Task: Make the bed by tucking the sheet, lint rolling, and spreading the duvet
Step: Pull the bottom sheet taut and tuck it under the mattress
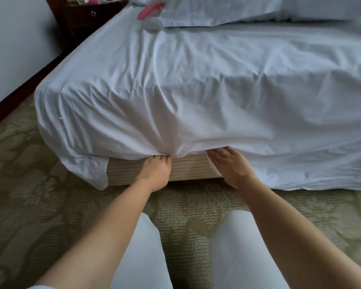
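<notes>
Left hand (pixel 157 171) pinches a gathered fold of the sheet (pixel 196 90) at the mattress's lower edge — likely bunching slack to push under. Right hand (pixel 230 166), fingers fairly straight, slips beneath the hanging sheet beside it. Bed base (pixel 188 170) shows between them. Loose corner hangs left; pillow (pixel 206 11) and pink item (pixel 149 10) sit well apart.

A bed (pixel 196 170) with a striped base stands on patterned green carpet (pixel 40 205), its mattress covered by a rumpled white sheet (pixel 196 90) that hangs loose over the near edge and trails to the floor at the right. At the far end lie white pillows (pixel 227 11), with a pink-handled lint roller (pixel 151 15) just beside them.
</notes>
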Tool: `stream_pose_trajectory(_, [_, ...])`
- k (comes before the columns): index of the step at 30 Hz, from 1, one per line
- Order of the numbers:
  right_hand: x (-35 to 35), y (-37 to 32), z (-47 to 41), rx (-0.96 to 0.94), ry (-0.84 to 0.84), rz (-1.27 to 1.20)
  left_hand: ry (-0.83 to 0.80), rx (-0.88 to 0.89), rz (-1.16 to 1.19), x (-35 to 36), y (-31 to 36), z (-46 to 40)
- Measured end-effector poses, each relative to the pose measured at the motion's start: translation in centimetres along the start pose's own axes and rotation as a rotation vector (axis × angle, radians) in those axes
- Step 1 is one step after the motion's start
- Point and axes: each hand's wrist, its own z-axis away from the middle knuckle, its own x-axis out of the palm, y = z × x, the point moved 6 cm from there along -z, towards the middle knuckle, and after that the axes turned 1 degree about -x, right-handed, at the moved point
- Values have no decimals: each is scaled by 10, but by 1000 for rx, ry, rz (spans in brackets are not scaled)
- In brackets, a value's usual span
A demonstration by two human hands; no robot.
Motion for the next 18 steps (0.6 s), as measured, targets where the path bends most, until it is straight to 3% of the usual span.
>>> stream_pose_trajectory(7, [-4, 2, -16, 79, 18, -274, 161, 156, 55, -16, 12, 3])
stream_pose_trajectory(11, [-3, -2, -17, 82, -12, -308, 16, 127, 153, -18, 28, -9])
stream_pose_trajectory(18, [-5, -3, -14, 74, 16, -284, -90, -20, 150, -9, 31, -6])
